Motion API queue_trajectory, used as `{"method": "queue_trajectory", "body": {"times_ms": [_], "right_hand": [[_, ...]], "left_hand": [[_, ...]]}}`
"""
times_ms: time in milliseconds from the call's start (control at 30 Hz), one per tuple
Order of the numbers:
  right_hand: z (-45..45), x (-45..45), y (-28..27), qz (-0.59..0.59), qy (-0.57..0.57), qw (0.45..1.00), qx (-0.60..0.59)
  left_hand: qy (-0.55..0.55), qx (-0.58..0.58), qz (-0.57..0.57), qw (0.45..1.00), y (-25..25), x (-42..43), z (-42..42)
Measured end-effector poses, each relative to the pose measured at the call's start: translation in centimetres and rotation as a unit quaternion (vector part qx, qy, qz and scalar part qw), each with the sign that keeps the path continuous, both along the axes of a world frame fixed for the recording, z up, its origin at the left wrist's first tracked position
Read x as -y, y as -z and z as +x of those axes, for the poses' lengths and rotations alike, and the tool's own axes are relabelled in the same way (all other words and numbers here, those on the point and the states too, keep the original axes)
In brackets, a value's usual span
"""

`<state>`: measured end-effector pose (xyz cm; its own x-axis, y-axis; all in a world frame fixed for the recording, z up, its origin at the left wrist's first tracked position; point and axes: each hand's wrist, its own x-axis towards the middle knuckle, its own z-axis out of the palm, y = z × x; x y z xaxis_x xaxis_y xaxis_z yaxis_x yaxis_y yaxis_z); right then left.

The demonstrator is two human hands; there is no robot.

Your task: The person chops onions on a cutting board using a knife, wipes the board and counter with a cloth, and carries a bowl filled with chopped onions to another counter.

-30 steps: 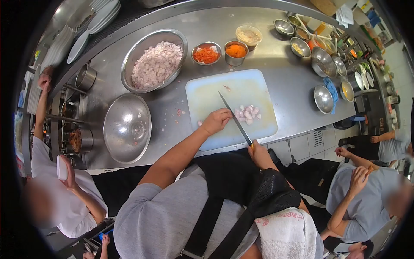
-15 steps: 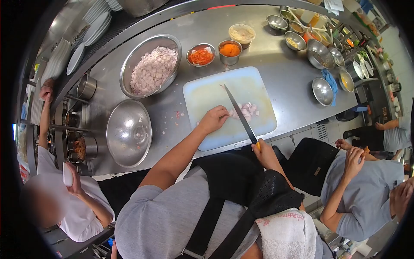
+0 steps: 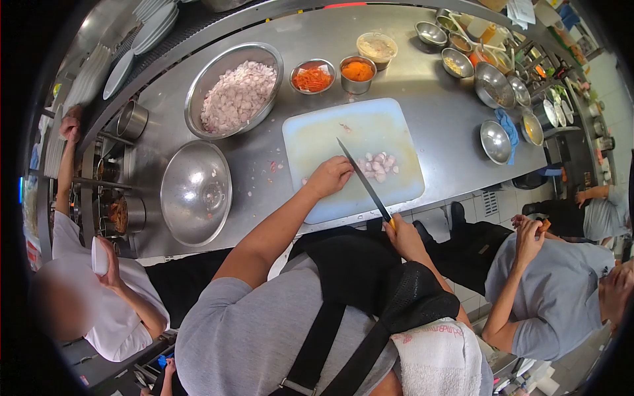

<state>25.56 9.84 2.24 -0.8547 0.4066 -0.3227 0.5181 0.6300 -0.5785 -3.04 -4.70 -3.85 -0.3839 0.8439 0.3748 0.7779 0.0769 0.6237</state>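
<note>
A white cutting board (image 3: 310,138) lies on the steel counter. My right hand (image 3: 404,239) grips the yellow handle of a long kitchen knife (image 3: 372,189), whose blade slants across the board, tip pointing away from me. On the blade's left side my left hand (image 3: 332,177) is closed, fingers curled close against the blade; whatever they pinch is hidden. Several peeled shallots (image 3: 380,166) sit in a pile just right of the blade. A few small scraps (image 3: 345,127) lie near the board's far edge, and one small piece shows by my left wrist.
Left of the board stand a large bowl of chopped shallots (image 3: 238,96) and a steel bowl (image 3: 191,198). Behind it are shredded carrot (image 3: 312,79), an orange-filled tin (image 3: 356,72) and a tub (image 3: 377,49). Small bowls (image 3: 494,142) line the right. Co-workers (image 3: 548,284) stand on both sides.
My left hand has shifted slightly right, up to the blade. The knife's tip has moved a little nearer to me. The whole view has tilted slightly.
</note>
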Motion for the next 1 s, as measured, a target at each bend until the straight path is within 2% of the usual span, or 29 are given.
{"method": "queue_trajectory", "body": {"times_ms": [333, 500, 867, 1000], "right_hand": [[0.0, -0.6, 1.1, -0.052, 0.004, 0.998, -0.022], [-0.4, -1.3, 1.7, -0.124, -0.006, 0.992, -0.017], [0.1, -0.7, 0.9, -0.104, 0.003, 0.994, -0.037], [-1.9, -1.7, 5.3, -0.128, -0.042, 0.990, -0.051]], "left_hand": [[-0.006, 0.020, -0.016, 1.000, -0.2, -0.1, 0.1], [0.009, 0.008, -0.010, 1.000, 0.4, -0.1, -0.3], [0.011, 0.024, -0.042, 0.999, 0.5, 0.0, -0.1], [0.010, 0.016, -0.047, 0.999, 0.4, 0.2, 0.0]]}}
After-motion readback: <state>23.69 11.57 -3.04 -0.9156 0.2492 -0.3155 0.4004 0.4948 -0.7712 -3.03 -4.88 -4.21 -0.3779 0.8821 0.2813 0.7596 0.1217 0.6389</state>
